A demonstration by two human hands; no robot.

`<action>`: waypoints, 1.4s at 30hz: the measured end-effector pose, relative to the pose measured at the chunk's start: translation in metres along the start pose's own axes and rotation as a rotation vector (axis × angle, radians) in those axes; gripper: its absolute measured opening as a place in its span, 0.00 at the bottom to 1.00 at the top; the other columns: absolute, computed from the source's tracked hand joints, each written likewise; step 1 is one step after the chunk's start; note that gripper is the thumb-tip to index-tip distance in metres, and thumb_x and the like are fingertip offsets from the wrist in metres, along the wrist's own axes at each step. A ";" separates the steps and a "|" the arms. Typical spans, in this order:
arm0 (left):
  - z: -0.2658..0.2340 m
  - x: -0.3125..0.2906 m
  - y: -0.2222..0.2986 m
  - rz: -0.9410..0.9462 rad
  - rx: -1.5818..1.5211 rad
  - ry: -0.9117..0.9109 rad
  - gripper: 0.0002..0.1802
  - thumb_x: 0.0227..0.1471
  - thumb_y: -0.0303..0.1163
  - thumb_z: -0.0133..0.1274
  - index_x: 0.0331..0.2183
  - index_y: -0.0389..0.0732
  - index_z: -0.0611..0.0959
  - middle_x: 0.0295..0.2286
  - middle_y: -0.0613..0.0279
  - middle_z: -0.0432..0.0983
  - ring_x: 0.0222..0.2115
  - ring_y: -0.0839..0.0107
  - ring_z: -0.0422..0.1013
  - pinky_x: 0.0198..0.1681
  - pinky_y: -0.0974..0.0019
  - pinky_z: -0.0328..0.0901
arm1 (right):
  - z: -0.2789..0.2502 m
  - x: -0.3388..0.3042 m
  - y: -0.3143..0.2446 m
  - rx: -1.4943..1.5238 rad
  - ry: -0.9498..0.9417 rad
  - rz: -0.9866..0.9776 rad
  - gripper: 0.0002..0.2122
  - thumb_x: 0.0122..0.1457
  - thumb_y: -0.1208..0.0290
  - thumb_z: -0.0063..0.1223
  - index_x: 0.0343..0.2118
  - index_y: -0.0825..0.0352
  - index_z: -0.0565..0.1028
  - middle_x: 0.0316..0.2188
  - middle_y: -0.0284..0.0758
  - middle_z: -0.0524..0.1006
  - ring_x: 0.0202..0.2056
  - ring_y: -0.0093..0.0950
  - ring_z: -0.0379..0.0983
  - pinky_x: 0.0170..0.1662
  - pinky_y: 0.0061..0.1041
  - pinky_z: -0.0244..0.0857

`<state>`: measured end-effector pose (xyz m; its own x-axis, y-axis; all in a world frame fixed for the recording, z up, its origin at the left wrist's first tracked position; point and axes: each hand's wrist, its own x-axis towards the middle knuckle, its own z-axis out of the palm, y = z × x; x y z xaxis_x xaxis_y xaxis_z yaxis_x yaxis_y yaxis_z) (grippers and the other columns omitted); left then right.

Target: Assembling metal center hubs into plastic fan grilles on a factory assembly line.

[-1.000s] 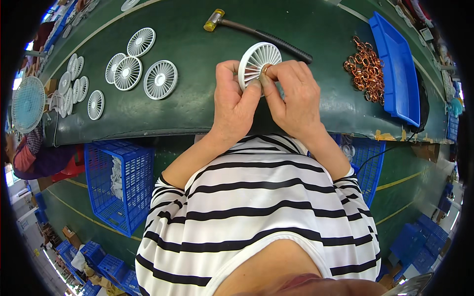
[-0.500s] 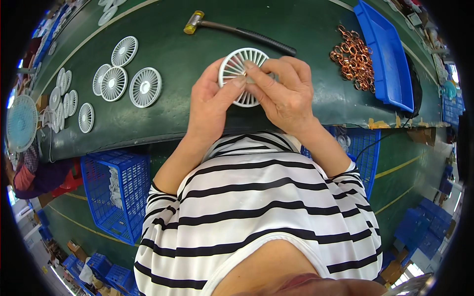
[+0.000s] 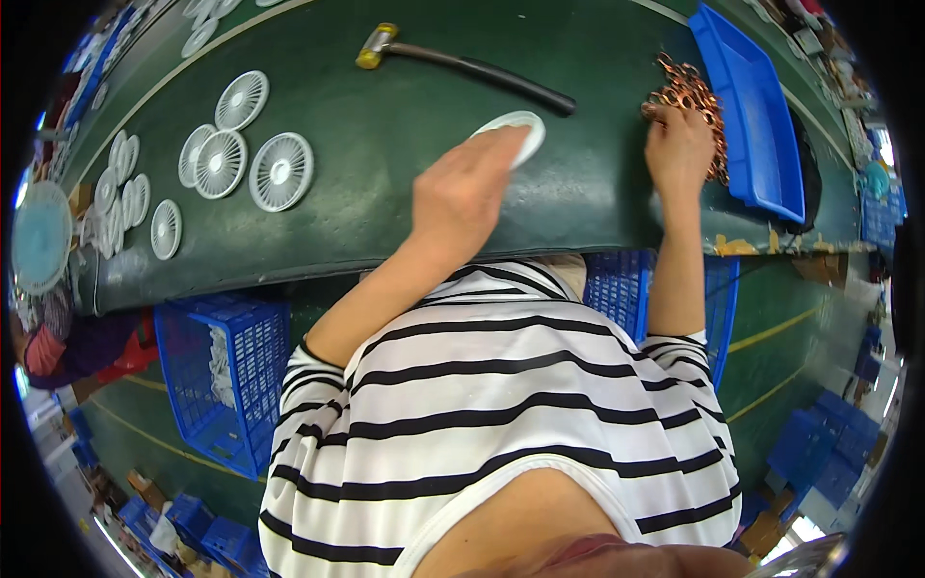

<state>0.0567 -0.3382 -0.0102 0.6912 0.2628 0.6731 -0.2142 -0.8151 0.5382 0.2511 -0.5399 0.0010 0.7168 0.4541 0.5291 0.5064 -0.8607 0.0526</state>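
My left hand is closed on a white round spoked grille, held tilted above the green table in front of me. The hand covers much of its near side. Off to the right, my right hand reaches into a loose pile of copper-coloured rings. Its fingertips are bent together at the pile's left edge; what they pinch, if anything, is too small to make out.
A hammer with yellow faces lies beyond my left hand. Several white grilles are spread at the left of the table. A blue tray stands right of the rings. Blue crates sit below the table edge.
Both hands were together on the grille. My right hand has let go of it and moved right to the rings, while my left hand has tilted the grille and shifted it slightly right.
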 end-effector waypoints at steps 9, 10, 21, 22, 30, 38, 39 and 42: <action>-0.029 -0.007 -0.009 -0.085 0.135 -0.252 0.32 0.45 0.40 0.60 0.52 0.49 0.71 0.57 0.43 0.55 0.59 0.43 0.50 0.60 0.39 0.45 | -0.023 0.005 -0.009 0.451 -0.131 0.150 0.08 0.56 0.68 0.55 0.34 0.66 0.78 0.30 0.38 0.79 0.32 0.33 0.76 0.37 0.29 0.67; -0.040 -0.005 -0.015 -0.087 0.165 -0.193 0.31 0.44 0.41 0.60 0.51 0.47 0.71 0.55 0.41 0.56 0.58 0.42 0.52 0.59 0.39 0.47 | -0.022 0.002 -0.008 0.605 -0.196 0.154 0.08 0.57 0.68 0.55 0.34 0.67 0.78 0.30 0.38 0.79 0.31 0.32 0.76 0.37 0.27 0.68; -0.148 -0.036 -0.078 -0.510 0.497 -0.012 0.21 0.51 0.31 0.55 0.48 0.37 0.76 0.45 0.41 0.72 0.45 0.47 0.70 0.48 0.56 0.65 | -0.011 -0.016 -0.034 0.405 -0.217 0.016 0.07 0.54 0.66 0.56 0.28 0.65 0.75 0.29 0.39 0.74 0.28 0.39 0.73 0.33 0.36 0.67; -0.149 -0.034 -0.075 -0.608 0.477 0.057 0.18 0.54 0.30 0.53 0.47 0.37 0.76 0.38 0.48 0.77 0.36 0.60 0.75 0.40 0.63 0.68 | -0.015 -0.016 -0.037 0.448 -0.198 0.040 0.05 0.54 0.70 0.57 0.28 0.66 0.76 0.29 0.37 0.75 0.28 0.38 0.73 0.32 0.33 0.67; -0.094 -0.004 -0.022 -0.627 -0.339 0.213 0.16 0.61 0.39 0.46 0.41 0.36 0.76 0.34 0.65 0.72 0.36 0.79 0.66 0.41 0.74 0.61 | -0.063 -0.023 -0.083 0.812 0.254 -0.254 0.08 0.44 0.79 0.63 0.29 0.65 0.78 0.27 0.35 0.76 0.28 0.32 0.72 0.31 0.28 0.66; -0.055 0.010 0.024 -0.707 -0.876 0.065 0.20 0.65 0.41 0.38 0.47 0.34 0.71 0.37 0.63 0.72 0.37 0.79 0.67 0.43 0.73 0.63 | -0.085 -0.022 -0.142 1.053 0.276 -0.442 0.08 0.39 0.75 0.67 0.23 0.64 0.77 0.23 0.31 0.75 0.24 0.30 0.70 0.28 0.26 0.62; -0.054 0.009 0.027 -0.669 -0.837 0.060 0.20 0.64 0.41 0.38 0.47 0.34 0.70 0.37 0.63 0.72 0.37 0.79 0.67 0.42 0.73 0.63 | -0.082 -0.023 -0.148 1.039 0.272 -0.425 0.07 0.42 0.74 0.65 0.23 0.64 0.76 0.23 0.31 0.74 0.24 0.31 0.69 0.28 0.27 0.60; -0.050 0.003 0.024 -0.589 -0.686 0.051 0.17 0.64 0.37 0.39 0.48 0.34 0.69 0.37 0.60 0.73 0.36 0.76 0.68 0.41 0.71 0.64 | -0.079 -0.025 -0.155 0.887 0.167 -0.380 0.05 0.45 0.77 0.62 0.24 0.66 0.75 0.24 0.33 0.75 0.26 0.31 0.70 0.29 0.27 0.62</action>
<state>0.0197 -0.3315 0.0304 0.7912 0.5759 0.2060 -0.2112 -0.0588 0.9757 0.1166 -0.4360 0.0465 0.3887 0.5682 0.7253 0.9152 -0.1470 -0.3754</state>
